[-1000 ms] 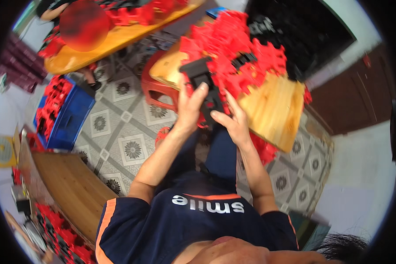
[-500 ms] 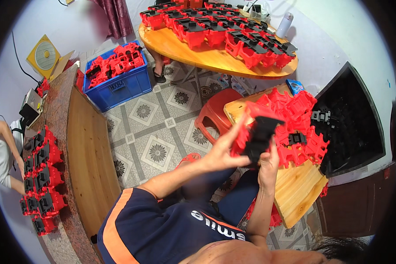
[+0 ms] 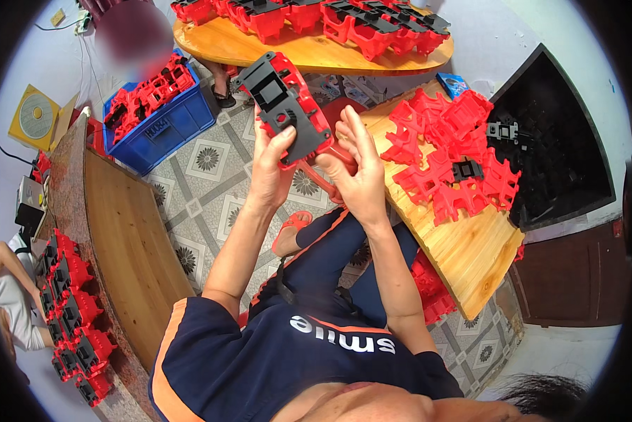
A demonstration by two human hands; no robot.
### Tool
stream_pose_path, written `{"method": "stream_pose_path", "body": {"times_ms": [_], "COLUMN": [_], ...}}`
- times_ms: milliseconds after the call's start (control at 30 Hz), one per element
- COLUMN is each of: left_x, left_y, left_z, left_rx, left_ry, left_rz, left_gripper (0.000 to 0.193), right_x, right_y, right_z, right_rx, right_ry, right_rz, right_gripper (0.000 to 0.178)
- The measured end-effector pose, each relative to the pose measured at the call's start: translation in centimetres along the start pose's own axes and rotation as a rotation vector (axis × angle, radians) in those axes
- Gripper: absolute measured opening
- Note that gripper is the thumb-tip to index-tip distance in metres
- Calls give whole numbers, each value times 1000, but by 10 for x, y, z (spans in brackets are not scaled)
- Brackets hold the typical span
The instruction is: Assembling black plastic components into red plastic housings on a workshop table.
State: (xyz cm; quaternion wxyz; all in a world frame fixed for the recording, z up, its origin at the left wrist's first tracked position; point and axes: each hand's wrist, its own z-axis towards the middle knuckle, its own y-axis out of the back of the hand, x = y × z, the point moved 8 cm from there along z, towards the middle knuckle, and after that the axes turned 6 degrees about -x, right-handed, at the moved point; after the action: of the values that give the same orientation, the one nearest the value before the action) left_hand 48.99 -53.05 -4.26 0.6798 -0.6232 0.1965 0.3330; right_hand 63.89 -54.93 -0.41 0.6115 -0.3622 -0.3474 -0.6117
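Observation:
My left hand [image 3: 268,167] grips a red plastic housing with a black cover plate [image 3: 286,105], its thumb pressed on the black face. The piece is held tilted above the floor, black side up. Close to its lower right end is my right hand [image 3: 362,172], fingers stretched and apart; whether its thumb touches the piece I cannot tell. Several bare red housings [image 3: 460,123] lie heaped on the small wooden table [image 3: 463,260] to my right. A small black part [image 3: 468,169] rests among them.
Finished-looking red and black pieces [image 3: 372,24] crowd the round table [image 3: 260,56] ahead. A blue crate [image 3: 165,141] of red parts stands on the floor. More pieces [image 3: 77,309] line the left counter [image 3: 130,204], near another person [image 3: 17,295]. A black tray [image 3: 562,155] holds dark parts at right.
The red and black housing has moved left and away from the small table, and its black face has turned into view. My right hand has opened from it; the head view has shifted.

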Motion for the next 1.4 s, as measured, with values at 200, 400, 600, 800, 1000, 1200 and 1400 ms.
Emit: {"method": "stream_pose_path", "body": {"times_ms": [200,400,600,800,1000,1200,1400], "left_x": [5,3,-5,10,13,19,20], "left_y": [-4,-4,-17,-21,-21,-19,-15], "left_z": [-3,-9,-11,-7,-7,-5,-4], "left_rx": [-17,-53,5,59,32,34,21], "left_ry": [-148,-220,-331,-277,-358,-300,-258], "left_rz": [73,133,234,286,383,303,274], "left_gripper": [95,100,83,65,63,65,65], "right_x": [28,20,48,47,49,43,39], "right_y": [-9,-5,-8,-13,-11,-12,-14], "right_z": [-1,-3,4,13,19,14,11], "right_rx": [-125,-156,-130,-45,48,1,0], "right_ry": [415,299,518,679,641,610,644], "right_rz": [-424,-406,-555,-602,-607,-605,-660], "right_gripper": [46,39,40,41,39,38,38]}}
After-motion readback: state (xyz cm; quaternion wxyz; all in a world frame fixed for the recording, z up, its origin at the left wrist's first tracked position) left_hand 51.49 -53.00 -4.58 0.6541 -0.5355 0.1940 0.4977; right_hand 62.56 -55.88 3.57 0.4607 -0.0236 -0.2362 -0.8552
